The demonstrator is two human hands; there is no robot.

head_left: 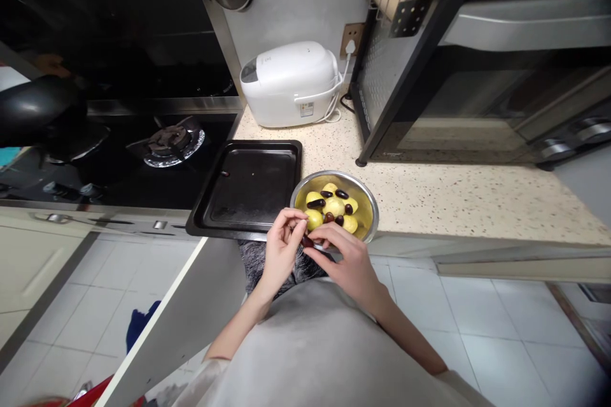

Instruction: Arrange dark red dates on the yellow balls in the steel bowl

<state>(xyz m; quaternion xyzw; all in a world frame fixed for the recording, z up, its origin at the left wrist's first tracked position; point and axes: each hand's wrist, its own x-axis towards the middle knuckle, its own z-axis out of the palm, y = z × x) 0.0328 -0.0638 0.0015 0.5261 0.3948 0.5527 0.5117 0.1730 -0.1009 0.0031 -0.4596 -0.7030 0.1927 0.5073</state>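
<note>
While the right hand holds a dark fruit near the bowl, the left hand has fingers pinched narrow beside it.

The left forearm slants far and right, the right forearm far and left; left hand and right hand curl close together.

Label on white appliance too small to read; no legible text elsewhere.
</note>
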